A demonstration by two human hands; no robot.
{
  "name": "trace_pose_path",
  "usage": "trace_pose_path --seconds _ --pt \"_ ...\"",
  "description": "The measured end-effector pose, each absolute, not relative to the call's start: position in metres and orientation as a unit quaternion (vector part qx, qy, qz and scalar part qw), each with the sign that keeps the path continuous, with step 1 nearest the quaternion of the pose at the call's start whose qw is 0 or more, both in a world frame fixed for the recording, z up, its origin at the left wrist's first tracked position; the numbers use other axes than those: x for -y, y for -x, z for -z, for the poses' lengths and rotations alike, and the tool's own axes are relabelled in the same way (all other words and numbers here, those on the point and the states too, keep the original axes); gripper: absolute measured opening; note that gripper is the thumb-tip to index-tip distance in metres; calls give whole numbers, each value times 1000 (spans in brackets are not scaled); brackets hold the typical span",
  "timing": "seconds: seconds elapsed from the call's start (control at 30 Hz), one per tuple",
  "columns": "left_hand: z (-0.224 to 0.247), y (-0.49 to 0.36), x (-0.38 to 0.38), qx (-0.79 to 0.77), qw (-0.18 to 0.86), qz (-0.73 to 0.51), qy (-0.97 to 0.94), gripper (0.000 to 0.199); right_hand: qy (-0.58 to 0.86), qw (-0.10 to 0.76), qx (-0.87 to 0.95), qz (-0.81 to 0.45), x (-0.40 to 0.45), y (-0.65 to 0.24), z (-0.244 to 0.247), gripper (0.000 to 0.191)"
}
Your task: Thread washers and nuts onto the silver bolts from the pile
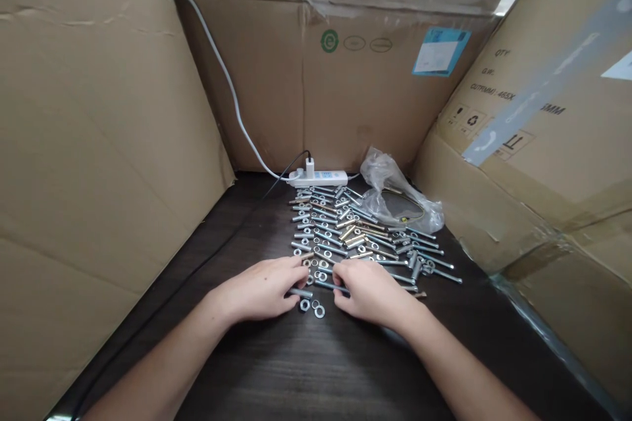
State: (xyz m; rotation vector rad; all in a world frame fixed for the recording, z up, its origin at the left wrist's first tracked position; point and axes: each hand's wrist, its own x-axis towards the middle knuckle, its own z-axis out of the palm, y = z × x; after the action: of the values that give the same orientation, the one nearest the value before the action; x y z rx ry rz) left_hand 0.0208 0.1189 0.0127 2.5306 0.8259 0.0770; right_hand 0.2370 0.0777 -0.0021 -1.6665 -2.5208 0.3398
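Observation:
My left hand [266, 286] is closed at the near left of the laid-out hardware, its fingers and thumb on a silver metal sleeve [302, 293] that lies near the table surface. My right hand [368, 288] is curled over a long silver bolt [328, 286], whose thin end points left toward the other hand; its fingertips are partly hidden. Between and just below the hands lie a hex nut [305, 305], a flat washer [320, 312] and a thinner ring [315, 304]. Beyond them, rows of sleeves, nuts, washers and long bolts [330, 235] cover the table, some silver and some brass-coloured.
A white power strip [326, 177] with a plugged-in charger [310, 168] sits at the back. Beside it lies a crumpled clear plastic bag [390, 177]. A black cable [212, 253] crosses the dark table [257, 368] on the left. Cardboard walls [108, 145] enclose three sides.

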Motion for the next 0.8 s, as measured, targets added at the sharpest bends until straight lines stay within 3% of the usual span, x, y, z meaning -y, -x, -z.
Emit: trace_pose_path --seconds 0.3,0.8 --pt "-14 -24 -129 -339 155 -110 -921 4 553 141 817 -84 -87 -244 2 7" --pt "-7 -23 -137 -357 207 -165 -896 16 523 179 828 -96 -89 -246 3 16"
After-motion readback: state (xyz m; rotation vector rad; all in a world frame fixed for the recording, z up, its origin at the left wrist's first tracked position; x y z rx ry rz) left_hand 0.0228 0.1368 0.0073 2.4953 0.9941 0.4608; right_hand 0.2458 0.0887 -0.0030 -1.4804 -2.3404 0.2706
